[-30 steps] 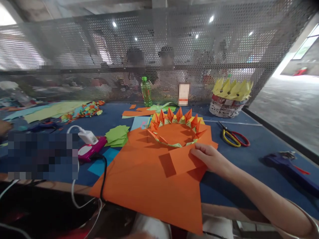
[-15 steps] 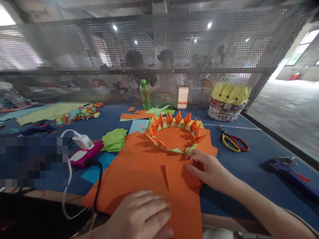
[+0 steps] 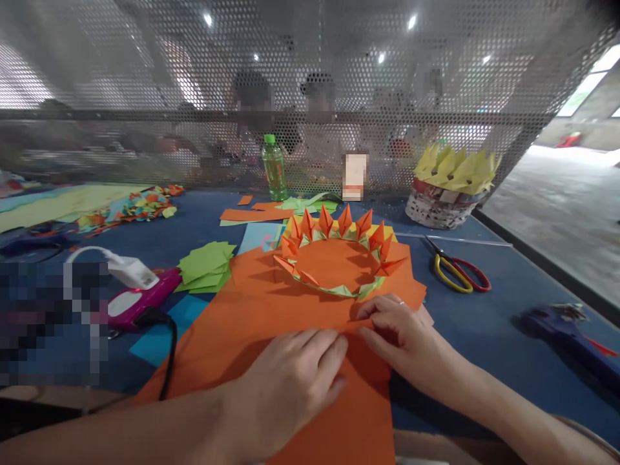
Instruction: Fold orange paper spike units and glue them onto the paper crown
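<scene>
A large orange paper sheet (image 3: 252, 310) lies on the blue table in front of me. My left hand (image 3: 285, 381) rests flat on it, fingers stretched toward the middle. My right hand (image 3: 402, 336) presses on the sheet's right part, fingers spread and curved, fingertips just short of a paper crown (image 3: 339, 258). That crown is a ring of orange folded spikes with green links, and it sits on the far part of the sheet. Neither hand holds anything.
Scissors (image 3: 458, 271) lie to the right, a dark blue glue gun (image 3: 566, 329) farther right. A pink device with charger and black cable (image 3: 140, 300), green paper squares (image 3: 206, 265), a green bottle (image 3: 274, 168) and a yellow-spiked basket (image 3: 445, 187) stand before a perforated screen; people sit behind it.
My left hand came into view and slid forward over the orange sheet to meet my right hand. The folded flap under my right hand has been pressed flat. The view tilted down.
</scene>
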Demonstrator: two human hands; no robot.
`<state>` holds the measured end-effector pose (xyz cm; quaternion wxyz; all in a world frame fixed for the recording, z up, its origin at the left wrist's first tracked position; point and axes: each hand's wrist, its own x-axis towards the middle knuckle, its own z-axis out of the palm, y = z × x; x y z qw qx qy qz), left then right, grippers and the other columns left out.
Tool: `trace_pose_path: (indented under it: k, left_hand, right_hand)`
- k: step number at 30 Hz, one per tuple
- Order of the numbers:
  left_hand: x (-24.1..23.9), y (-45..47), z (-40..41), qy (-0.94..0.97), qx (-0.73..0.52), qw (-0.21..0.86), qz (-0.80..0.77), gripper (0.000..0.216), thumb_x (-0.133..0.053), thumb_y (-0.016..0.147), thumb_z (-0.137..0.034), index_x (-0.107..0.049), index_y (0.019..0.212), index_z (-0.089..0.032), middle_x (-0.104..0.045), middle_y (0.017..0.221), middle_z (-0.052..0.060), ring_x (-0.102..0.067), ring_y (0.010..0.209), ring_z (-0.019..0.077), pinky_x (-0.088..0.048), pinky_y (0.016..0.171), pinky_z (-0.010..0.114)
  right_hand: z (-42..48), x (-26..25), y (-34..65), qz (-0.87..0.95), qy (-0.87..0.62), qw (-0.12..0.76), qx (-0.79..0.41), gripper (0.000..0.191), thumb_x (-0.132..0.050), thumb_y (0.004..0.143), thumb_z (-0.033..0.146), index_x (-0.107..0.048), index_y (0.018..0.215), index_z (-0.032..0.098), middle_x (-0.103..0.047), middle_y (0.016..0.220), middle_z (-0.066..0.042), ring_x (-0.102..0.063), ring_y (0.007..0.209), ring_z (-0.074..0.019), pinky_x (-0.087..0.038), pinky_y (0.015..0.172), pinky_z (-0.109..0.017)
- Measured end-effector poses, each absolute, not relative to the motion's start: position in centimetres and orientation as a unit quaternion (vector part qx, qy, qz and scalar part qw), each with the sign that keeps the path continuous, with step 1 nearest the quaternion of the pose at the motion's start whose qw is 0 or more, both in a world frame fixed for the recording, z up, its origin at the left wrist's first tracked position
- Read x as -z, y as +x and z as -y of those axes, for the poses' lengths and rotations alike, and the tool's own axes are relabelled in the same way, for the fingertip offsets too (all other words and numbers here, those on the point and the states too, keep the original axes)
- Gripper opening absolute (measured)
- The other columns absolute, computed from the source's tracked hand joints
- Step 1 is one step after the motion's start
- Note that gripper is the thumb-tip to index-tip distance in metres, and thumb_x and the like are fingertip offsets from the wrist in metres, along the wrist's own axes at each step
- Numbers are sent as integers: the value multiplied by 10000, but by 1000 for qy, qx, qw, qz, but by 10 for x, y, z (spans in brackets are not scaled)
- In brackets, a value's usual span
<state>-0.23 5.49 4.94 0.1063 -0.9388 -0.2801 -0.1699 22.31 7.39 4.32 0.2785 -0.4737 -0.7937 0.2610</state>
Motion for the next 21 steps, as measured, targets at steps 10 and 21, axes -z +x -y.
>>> trace_pose_path:
  k: [10,21]
  left_hand:
    - [-56,-7,-61,-952,128,64,270,230,-654,884,-159,-648,1110,-117,-759,1015,66,-730,827,226,-593,662,314]
    - [-43,-17,-63,-946,199,111,231,373,-333,962,-46,-672,1102,-109,-756,1013,109,-726,864,208,-592,738,316]
  right_hand:
    - [-72,-47,229,766,-523,279,-247,122,-530,987,311,-567,1085,248,-665,1031,-25,-622,948,-192,-483,811,-353]
    - [-66,-63,227,900,-355,182,-177,96,-592,931,153,-646,975,219,-696,939,-34,-677,881,-164,-565,780,-261]
